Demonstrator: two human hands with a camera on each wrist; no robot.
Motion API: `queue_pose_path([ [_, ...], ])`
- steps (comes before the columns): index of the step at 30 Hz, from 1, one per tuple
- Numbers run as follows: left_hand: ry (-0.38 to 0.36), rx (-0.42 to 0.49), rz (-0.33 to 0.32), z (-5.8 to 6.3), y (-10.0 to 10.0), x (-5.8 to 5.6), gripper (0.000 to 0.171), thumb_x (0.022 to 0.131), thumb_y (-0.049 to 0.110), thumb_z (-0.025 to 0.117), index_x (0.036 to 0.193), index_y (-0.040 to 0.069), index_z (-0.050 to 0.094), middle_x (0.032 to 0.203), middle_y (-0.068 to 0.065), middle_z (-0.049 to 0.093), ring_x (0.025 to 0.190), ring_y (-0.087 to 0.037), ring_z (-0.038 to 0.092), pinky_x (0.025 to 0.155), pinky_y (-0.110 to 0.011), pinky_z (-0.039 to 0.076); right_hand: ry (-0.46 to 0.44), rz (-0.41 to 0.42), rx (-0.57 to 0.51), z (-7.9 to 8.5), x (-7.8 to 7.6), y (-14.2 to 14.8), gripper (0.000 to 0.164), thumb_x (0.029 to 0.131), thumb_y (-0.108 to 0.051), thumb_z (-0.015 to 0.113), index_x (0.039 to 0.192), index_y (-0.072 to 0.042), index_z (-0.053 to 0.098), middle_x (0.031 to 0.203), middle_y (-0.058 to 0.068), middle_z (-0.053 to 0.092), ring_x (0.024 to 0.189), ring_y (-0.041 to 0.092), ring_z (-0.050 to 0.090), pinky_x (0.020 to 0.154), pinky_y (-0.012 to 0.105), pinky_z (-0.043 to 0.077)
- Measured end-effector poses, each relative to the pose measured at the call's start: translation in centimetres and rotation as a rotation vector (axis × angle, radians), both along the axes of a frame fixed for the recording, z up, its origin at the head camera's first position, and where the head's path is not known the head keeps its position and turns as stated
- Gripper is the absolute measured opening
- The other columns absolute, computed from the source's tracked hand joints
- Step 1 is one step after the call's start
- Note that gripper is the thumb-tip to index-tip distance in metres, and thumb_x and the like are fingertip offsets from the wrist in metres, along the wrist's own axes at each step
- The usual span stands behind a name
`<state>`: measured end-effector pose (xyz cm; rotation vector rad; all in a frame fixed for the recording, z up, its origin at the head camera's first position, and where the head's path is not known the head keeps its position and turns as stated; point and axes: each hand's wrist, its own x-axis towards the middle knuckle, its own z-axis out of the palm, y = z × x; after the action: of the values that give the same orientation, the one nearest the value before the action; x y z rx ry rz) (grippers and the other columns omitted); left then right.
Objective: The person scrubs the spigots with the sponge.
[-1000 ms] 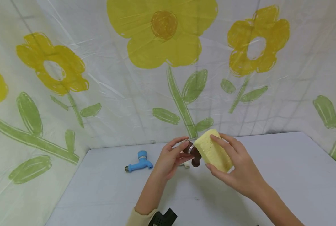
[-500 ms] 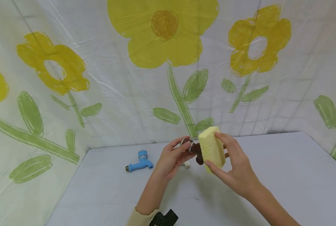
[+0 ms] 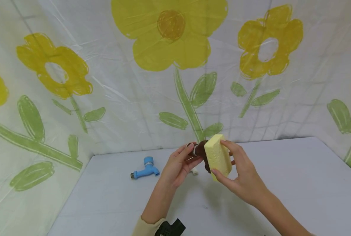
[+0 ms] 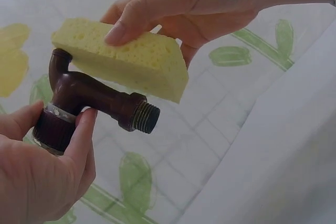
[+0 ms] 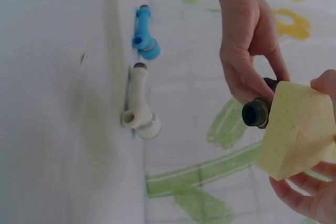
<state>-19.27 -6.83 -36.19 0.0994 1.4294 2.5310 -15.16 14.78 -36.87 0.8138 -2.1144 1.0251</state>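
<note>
My left hand [image 3: 176, 167] grips a dark brown faucet [image 4: 86, 95] by its round knob end, thumb and fingers about the knob. The faucet's threaded inlet points to the right in the left wrist view. Between its thumb and fingers my right hand [image 3: 241, 175] holds a pale yellow sponge [image 3: 218, 155]. The sponge lies against the faucet's spout end in the left wrist view. From the head view it hides part of the faucet. In the right wrist view the sponge [image 5: 296, 129] covers most of the faucet, leaving the threaded end visible.
A blue faucet [image 3: 147, 168] lies on the white table [image 3: 110, 203], left of my hands. Behind my left hand is a white faucet [image 5: 137, 103], mostly hidden in the head view. A flower-printed sheet [image 3: 119, 98] hangs at the table's back edge.
The sponge has turned more upright and moved across the faucet, first right, then slightly left. The faucet has tilted in my left hand, which still grips it.
</note>
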Motion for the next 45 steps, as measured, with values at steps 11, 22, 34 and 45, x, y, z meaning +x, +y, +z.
queue_pose_path([
  [11,0.01,0.063,-0.017,0.38,-0.21,0.19,0.022,0.113,0.013,0.05,0.105,0.013,0.071,0.105,-0.006,0.07,0.1,-0.02,0.072,0.093,-0.031,0.062,-0.066,-0.039,0.087,0.21,0.08,0.06,0.087,0.076,-0.008,0.091,0.151,-0.009,0.048,0.143,0.012,0.056,0.116,0.018,0.055,0.071,0.027,0.054],
  [22,0.01,0.04,-0.012,0.36,-0.06,0.22,0.018,0.112,0.012,0.052,0.111,0.011,0.07,0.104,-0.006,0.069,0.101,-0.021,0.073,0.095,-0.034,0.062,-0.033,-0.046,0.095,0.39,-0.12,0.25,0.085,0.078,-0.008,0.09,0.152,-0.009,0.048,0.144,0.015,0.057,0.114,0.024,0.059,0.069,0.029,0.055],
  [34,0.014,0.019,-0.016,0.4,-0.08,0.26,0.016,0.111,0.013,0.055,0.115,0.007,0.069,0.106,-0.005,0.07,0.096,-0.018,0.074,0.094,-0.034,0.062,-0.039,-0.066,0.097,0.57,0.18,0.38,0.089,0.073,-0.005,0.093,0.151,-0.01,0.05,0.146,0.012,0.056,0.13,0.03,0.057,0.097,0.027,0.055],
  [45,0.028,0.023,-0.018,0.58,-0.27,0.43,0.016,0.111,0.013,0.056,0.11,0.01,0.071,0.105,-0.006,0.07,0.095,-0.019,0.074,0.091,-0.033,0.063,-0.032,-0.057,0.087,0.59,0.11,0.43,0.089,0.073,-0.005,0.092,0.152,-0.009,0.051,0.146,0.012,0.057,0.128,0.029,0.058,0.1,0.013,0.046],
])
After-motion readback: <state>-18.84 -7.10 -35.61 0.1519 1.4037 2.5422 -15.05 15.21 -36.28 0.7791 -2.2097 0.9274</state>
